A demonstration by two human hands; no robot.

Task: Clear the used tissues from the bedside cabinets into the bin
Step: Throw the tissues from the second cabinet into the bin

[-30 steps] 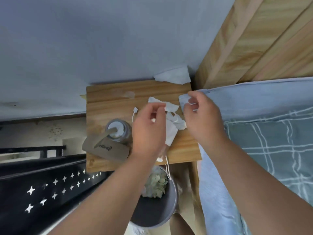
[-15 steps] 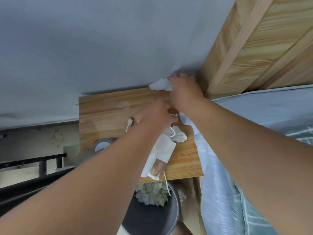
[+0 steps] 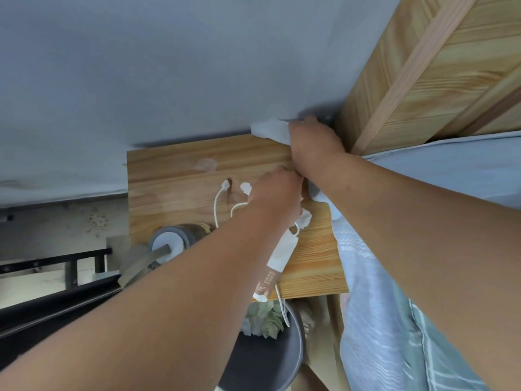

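Right hand [image 3: 313, 142] at back right corner of cabinet top [image 3: 174, 176], jammed between wall [image 3: 169, 66] and headboard [image 3: 423, 66]. Fingers curled onto flat tissue [image 3: 267, 130], gripping its right edge; rest of sheet lying on the back edge of the wood, against the wall.

Left hand [image 3: 277, 193] over middle of the top, knuckles up, fingers curled down, tips hidden. Cannot tell if holding anything. White scrap [image 3: 245, 187] poking out at the finger side. Crumpled tissue [image 3: 305, 220] on the wood just under the wrist.

Long white packet [image 3: 282, 249] beneath left forearm, brown-labelled end hanging over front edge. White cable [image 3: 216, 206] looped on the top, plug end near the scrap. Grey tape roll [image 3: 172, 241] at front left corner.

Bin [image 3: 270, 362] on floor below front edge, crumpled tissues [image 3: 262, 317] already inside. Blue bed sheet [image 3: 394, 306] along right side of cabinet.
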